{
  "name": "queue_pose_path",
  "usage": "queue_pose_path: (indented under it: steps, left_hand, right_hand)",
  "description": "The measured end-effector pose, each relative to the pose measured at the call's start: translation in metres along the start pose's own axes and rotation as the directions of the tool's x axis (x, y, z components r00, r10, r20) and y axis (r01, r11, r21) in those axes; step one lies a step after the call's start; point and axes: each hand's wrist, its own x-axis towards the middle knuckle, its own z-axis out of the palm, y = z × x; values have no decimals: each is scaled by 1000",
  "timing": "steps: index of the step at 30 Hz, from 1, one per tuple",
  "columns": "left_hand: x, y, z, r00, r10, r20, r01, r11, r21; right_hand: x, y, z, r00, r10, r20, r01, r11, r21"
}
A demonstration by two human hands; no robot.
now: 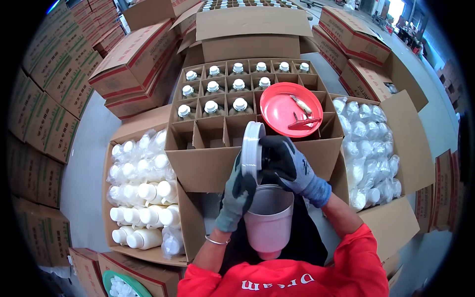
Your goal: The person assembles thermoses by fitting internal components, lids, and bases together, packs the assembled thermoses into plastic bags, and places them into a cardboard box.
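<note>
Past our red shirt, the pale tub points mouth-away, just below the edge-on white lid; our left hand clamps the lid, our right hand touches it, grip unclear

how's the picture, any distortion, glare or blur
Head view: fisheye distortion bends the brown cardboard carton stack at far left; head view: the bright white patch at upper right is blown out; head view: crinkled clear plastic wrapping glints; head view: grey-and-black-gloved left hand and right hand look fairly sharp.
</note>
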Motion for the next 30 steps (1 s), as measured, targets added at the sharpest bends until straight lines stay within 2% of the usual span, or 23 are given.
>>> queue_pose_path:
  steps: [1,2,3,4,5,6,7,9,10,11,12,13,14,15,16,18,20,21,22,24,26,28,30]
  left_hand:
    - [5,11,4,992,127,15,-128,988,87]
    - [7,18,6,968,248,41,-251,953,172]
    - [9,15,7,955,283,90,-297,925,237]
    - [14,14,8,884,462,78,-456,809,372]
    - [13,22,5,862,456,220,-497,680,539]
    - [10,29,0,838,410,360,-538,515,667]
    - [10,30,-7,768,444,463,-639,483,598]
    - [15,15,-12,624,512,591,-781,444,440]
    - [20,14,-14,566,514,645,-820,432,375]
    - [23,15,-15,606,458,650,-790,442,426]
    - [25,18,-15,640,401,655,-761,446,470]
    - [26,21,-9,736,402,545,-665,581,469]
    - [23,18,-2,787,315,530,-568,705,424]
    - [15,8,5,823,220,523,-453,810,372]
    - [6,-5,9,844,120,522,-321,893,314]
    - [-3,-30,10,774,36,632,-255,931,260]
    - [0,-31,9,702,-44,711,-176,957,232]
    - [1,-32,8,722,-29,691,-162,964,210]
    - [4,-32,7,726,-44,687,-142,967,212]
    - [9,-32,9,724,-77,685,-104,970,219]
    - [17,-31,11,717,-106,689,-43,980,197]
    - [23,-32,8,704,-97,703,1,991,136]
    - [22,-29,0,736,-104,669,74,995,74]
  right_hand:
    - [-2,13,10,996,0,-84,21,970,243]
    - [-3,11,16,986,75,-146,-30,957,289]
    - [-5,28,23,981,181,-65,-135,888,440]
    - [-9,40,22,975,223,7,-181,772,609]
    - [-11,47,21,962,263,78,-231,622,748]
    - [-15,53,13,942,280,185,-311,515,799]
    - [-17,60,-1,922,264,284,-383,496,779]
    - [-14,74,-38,876,190,444,-460,607,647]
    - [-4,79,-60,861,119,494,-400,757,517]
    - [11,83,-79,866,1,501,-176,937,301]
    - [30,88,-96,870,-149,470,182,983,-25]
    - [44,94,-106,893,-201,404,336,893,-300]
    - [62,80,-103,972,106,208,-8,906,-423]
    - [80,66,-100,917,398,-16,-363,818,-446]
    - [93,100,-105,955,290,-64,-263,724,-638]
    - [110,149,-106,961,271,-61,-230,654,-721]
    - [121,155,-95,921,384,-68,-226,383,-896]
    - [134,157,-87,878,473,-75,-216,252,-943]
    - [140,160,-75,954,294,-58,-116,182,-976]
    - [168,131,-40,1000,25,2,-9,400,-916]
    - [206,129,0,983,4,184,150,565,-812]
    - [240,154,42,971,115,208,111,554,-825]
    - [253,174,68,948,293,120,-58,533,-844]
